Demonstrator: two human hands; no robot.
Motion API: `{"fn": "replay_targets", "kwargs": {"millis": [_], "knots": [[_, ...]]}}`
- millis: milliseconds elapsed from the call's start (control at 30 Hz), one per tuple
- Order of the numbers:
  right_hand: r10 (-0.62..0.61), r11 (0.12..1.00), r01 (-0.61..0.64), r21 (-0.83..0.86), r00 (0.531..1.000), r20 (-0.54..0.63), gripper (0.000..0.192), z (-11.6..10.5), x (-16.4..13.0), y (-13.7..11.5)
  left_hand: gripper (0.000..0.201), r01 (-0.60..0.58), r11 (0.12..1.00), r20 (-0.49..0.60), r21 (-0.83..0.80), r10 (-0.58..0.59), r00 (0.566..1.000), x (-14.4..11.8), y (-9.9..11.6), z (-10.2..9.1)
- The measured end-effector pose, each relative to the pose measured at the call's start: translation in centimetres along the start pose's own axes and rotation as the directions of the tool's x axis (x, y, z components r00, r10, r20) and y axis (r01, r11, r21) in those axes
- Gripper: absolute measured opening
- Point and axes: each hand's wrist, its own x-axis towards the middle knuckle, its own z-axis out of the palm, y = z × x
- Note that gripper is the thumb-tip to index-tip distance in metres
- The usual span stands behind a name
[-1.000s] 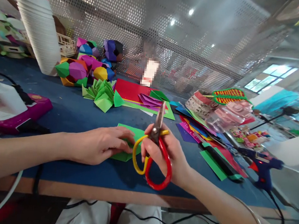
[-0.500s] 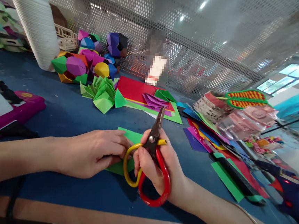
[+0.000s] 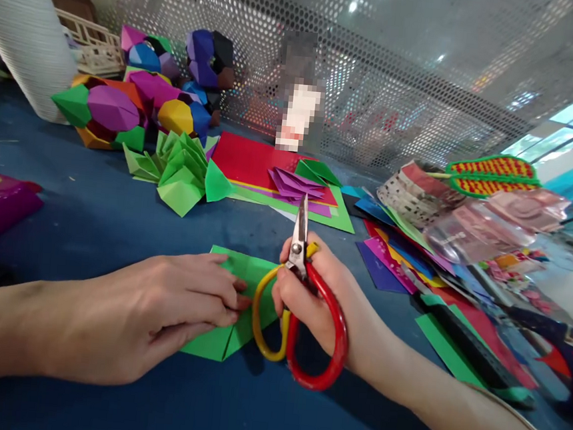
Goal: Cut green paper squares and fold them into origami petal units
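My left hand [image 3: 158, 311] lies flat on a folded green paper [image 3: 242, 268] on the blue tabletop [image 3: 90, 224], fingertips pressing its crease. My right hand [image 3: 324, 298] grips scissors [image 3: 303, 310] with one red and one yellow handle loop. The blades are closed and point up and away, just right of the green paper. The paper's left half is hidden under my left hand.
Folded green paper pieces [image 3: 180, 172] and coloured origami shapes [image 3: 126, 100] lie at the back left. Red and green sheets [image 3: 265, 166] sit behind the hands. A heap of coloured papers [image 3: 413, 253] and packets is at right. A perforated metal screen [image 3: 378, 82] stands behind the table.
The view has dropped closer to the table. My left hand keeps pressing the green paper, and my right hand with the scissors has stayed next to it, blades tilting more upright.
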Motion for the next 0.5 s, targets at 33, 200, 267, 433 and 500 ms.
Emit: {"fn": "replay_targets", "kwargs": {"millis": [33, 200, 267, 433, 500], "knots": [[0.009, 1.000, -0.010, -0.008, 1.000, -0.012, 0.012, -0.4, 0.1, 0.2, 0.029, 0.006, 1.000, 0.005, 0.000, -0.006, 1.000, -0.1, 0.0, 0.0], [0.045, 0.997, -0.049, -0.054, 0.996, -0.073, 0.009, -2.4, 0.3, 1.4, 0.034, 0.010, 1.000, 0.019, -0.016, -0.010, 1.000, -0.4, -0.4, 0.2], [0.054, 0.998, -0.057, -0.034, 0.995, -0.078, 0.011, -2.7, 0.2, 1.6, 0.035, 0.009, 1.000, 0.001, -0.025, -0.009, 1.000, -0.4, -0.4, 0.3], [0.084, 0.962, -0.057, 0.266, 0.992, -0.095, 0.020, -0.6, -0.4, 0.6, 0.032, 0.002, 1.000, 0.015, -0.020, -0.002, 1.000, -0.1, -0.3, 0.2], [0.112, 0.921, -0.080, 0.382, 0.992, -0.061, 0.023, 0.9, -0.7, -0.1, 0.027, 0.014, 0.998, -0.016, -0.057, -0.015, 1.000, 0.1, -0.2, 0.0]]}}
